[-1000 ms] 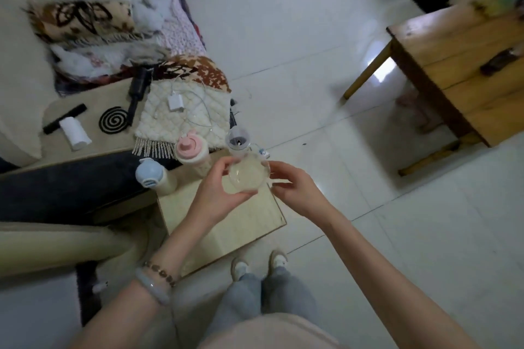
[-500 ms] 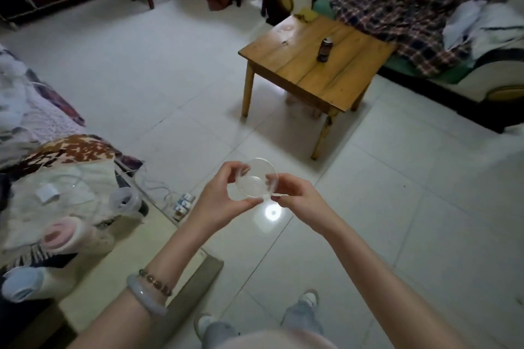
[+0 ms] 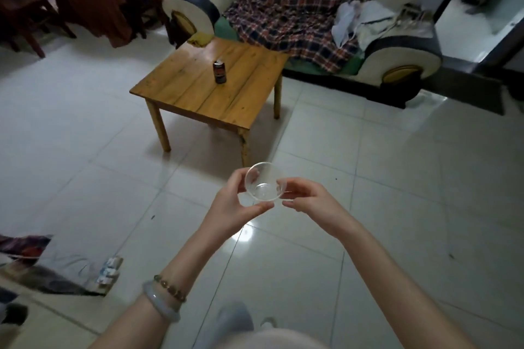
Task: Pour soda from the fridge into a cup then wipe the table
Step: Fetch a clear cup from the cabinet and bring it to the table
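A clear, empty plastic cup [image 3: 265,185] is held in front of me over the tiled floor. My left hand [image 3: 236,205] grips it with thumb under and fingers behind its left side. My right hand [image 3: 307,202] pinches its right rim with the fingertips. A dark soda can [image 3: 219,72] stands upright near the middle of the low wooden table [image 3: 198,93], well beyond the cup.
A sofa [image 3: 397,59] with a plaid blanket [image 3: 295,8] and white cloth stands behind the table. Chairs with clothes are at the far left. A power strip [image 3: 109,272] and fabric lie on the floor at lower left. Open tiled floor lies between me and the table.
My view has swung from the cluttered stool and bed side toward the wooden table and sofa. Both hands keep holding the cup, and the table is now straight ahead.
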`<state>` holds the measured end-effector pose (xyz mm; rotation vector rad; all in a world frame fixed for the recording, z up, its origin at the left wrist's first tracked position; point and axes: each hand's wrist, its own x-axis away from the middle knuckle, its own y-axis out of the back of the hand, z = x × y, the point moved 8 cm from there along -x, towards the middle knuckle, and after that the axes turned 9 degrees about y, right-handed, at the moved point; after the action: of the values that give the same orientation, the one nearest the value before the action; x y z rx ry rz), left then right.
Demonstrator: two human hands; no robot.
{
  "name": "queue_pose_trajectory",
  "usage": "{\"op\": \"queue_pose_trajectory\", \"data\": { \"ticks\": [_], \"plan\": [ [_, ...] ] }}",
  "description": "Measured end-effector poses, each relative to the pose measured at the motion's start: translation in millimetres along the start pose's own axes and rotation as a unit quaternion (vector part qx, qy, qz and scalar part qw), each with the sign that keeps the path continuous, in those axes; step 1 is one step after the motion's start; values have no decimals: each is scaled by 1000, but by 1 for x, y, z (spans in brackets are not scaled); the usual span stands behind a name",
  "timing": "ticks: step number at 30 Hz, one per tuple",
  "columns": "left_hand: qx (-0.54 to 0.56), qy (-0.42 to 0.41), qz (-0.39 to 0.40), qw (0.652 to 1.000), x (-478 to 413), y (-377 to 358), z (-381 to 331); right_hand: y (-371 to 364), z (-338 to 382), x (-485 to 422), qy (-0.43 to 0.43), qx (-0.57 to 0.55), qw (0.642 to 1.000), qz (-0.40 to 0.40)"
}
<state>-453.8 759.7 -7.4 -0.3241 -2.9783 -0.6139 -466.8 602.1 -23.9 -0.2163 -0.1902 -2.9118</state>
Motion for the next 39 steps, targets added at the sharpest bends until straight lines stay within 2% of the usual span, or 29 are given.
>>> {"op": "queue_pose_trajectory", "data": {
  "ticks": [10, 24, 32, 39],
  "plan": [
    [-13, -40, 69, 997, -135, -80, -49, 122, -12, -65, -10, -28, 995, -93],
    [-16, -90, 113, 989, -408, -134, -131, 303, 32, -267, 8, -23, 990, -140],
    [-17, -70, 112, 991, -527, -143, -145, 365, 35, -375, -10, -22, 992, -120],
    [-6, -48, 52, 997, -656, -151, -150, 432, 36, -505, -18, -6, 998, -62]
  ]
}}
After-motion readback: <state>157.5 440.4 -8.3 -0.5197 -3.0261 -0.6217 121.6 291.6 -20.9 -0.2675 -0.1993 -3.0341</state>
